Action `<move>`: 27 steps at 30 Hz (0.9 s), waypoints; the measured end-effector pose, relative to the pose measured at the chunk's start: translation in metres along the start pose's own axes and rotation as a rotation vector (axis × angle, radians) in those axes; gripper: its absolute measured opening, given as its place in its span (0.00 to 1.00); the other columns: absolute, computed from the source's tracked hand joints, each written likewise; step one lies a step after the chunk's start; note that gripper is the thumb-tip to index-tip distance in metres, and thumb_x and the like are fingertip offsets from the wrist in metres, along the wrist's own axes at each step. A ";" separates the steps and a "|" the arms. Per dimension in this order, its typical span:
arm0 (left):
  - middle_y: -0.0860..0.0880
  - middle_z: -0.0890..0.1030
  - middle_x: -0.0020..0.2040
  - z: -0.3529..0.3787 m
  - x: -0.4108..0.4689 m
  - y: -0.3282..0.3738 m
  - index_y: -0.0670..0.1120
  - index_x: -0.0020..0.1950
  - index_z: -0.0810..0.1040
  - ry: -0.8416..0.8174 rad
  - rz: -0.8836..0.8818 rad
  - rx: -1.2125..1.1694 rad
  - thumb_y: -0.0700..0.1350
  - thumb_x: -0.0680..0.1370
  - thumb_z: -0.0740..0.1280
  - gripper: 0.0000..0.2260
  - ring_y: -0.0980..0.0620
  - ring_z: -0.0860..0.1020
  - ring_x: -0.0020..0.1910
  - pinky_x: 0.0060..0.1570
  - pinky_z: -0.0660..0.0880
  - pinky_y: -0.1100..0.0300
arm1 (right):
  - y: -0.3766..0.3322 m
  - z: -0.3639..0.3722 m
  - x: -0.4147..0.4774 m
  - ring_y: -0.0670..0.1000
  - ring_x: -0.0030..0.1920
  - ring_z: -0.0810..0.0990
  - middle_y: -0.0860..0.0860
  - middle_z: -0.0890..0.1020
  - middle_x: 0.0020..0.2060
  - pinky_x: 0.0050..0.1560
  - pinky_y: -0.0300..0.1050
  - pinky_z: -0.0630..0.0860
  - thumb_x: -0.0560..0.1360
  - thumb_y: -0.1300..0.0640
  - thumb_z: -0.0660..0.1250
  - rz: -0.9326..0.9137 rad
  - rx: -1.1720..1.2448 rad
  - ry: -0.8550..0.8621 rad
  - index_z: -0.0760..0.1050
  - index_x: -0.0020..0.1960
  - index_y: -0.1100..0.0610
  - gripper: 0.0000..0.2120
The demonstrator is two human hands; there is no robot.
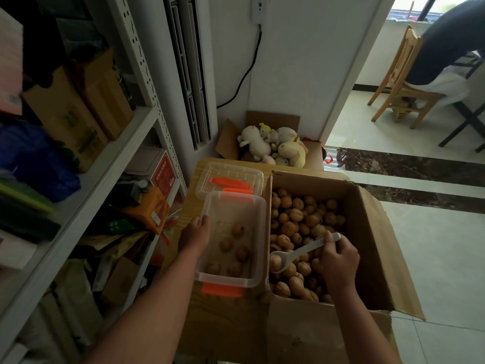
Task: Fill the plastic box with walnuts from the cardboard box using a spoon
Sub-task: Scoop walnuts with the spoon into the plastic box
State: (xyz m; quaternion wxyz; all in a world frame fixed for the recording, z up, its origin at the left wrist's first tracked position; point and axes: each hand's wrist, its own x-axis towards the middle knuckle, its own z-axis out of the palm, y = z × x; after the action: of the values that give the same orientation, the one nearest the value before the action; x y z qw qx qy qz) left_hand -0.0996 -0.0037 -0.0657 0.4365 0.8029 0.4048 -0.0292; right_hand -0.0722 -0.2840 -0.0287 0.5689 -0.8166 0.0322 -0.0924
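Note:
A clear plastic box [258,232] with orange clips sits on a wooden table and holds several walnuts [237,252]. My left hand [195,232] grips its left wall. To its right an open cardboard box [367,232] is full of walnuts [301,219]. Over those nuts my right hand [337,256] grips the handle of a white spoon [301,252]. The spoon's bowl carries one walnut [276,262] close to the cardboard wall next to the plastic box.
The clear lid [231,179] with orange clips lies behind the plastic box. A cardboard box of plush toys [273,145] stands farther back. Cluttered metal shelves [86,166] run along the left. A person sits on a wooden chair [401,82] at far right.

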 end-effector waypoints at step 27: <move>0.43 0.74 0.66 0.002 0.003 -0.003 0.45 0.70 0.70 0.009 0.020 0.015 0.57 0.82 0.51 0.23 0.43 0.73 0.63 0.53 0.67 0.55 | -0.025 0.040 -0.027 0.47 0.41 0.83 0.49 0.84 0.43 0.37 0.42 0.79 0.76 0.51 0.60 -0.288 0.090 -0.417 0.81 0.51 0.57 0.14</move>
State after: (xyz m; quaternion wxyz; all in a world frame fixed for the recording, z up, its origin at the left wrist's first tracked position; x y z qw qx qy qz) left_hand -0.0989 -0.0025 -0.0698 0.4288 0.8104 0.3985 -0.0242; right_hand -0.0923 -0.2337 -0.0215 0.5800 -0.7880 -0.2065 -0.0036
